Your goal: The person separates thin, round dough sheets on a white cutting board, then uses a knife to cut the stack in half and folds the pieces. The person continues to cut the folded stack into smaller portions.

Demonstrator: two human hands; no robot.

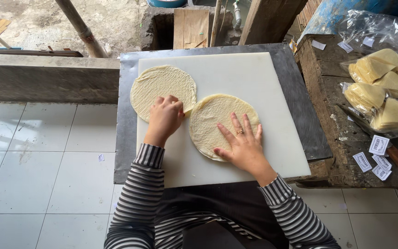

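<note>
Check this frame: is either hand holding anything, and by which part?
Nothing is lifted. The right hand lies flat on the near round flatbread. The left hand, fingers curled, rests at the far flatbread edge; whether it pinches that edge cannot be told.

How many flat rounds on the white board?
2. One round upper left under the left hand; the other round at centre, pressed by the right hand. Their edges meet; stacked layers can't be ruled out.

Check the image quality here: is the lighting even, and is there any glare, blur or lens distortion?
Head view: soft, even daylight with only faint shadows under the left hand and right hand; both round dough sheets on the white board are sharp; mild glare on the plastic bags; wide-lens bending shows along the floor tiles at the edges.
</note>
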